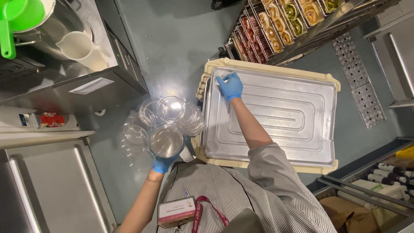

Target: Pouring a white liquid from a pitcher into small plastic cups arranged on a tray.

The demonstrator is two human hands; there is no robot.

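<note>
Holding clear lids [166,123] in a bunch: left hand [164,163], fingers clamped under the stack, over bare floor [181,47] beside the tray's left edge. Steel tray [293,116]: bare, on cream crates [267,65]. Right hand [230,86]: fingers together, flat at tray's far-left corner. Pastry rack [280,26]: just beyond far edge.

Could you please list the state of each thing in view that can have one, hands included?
Left hand: gloved, closed on the clear plastic containers.
Right hand: gloved, fingers resting on the metal tray.
Clear plastic containers: empty, bunched together.
Metal tray: empty, lying flat on a beige crate.
Rack of trays: filled with rolled pastries.
White jug: empty.
</note>
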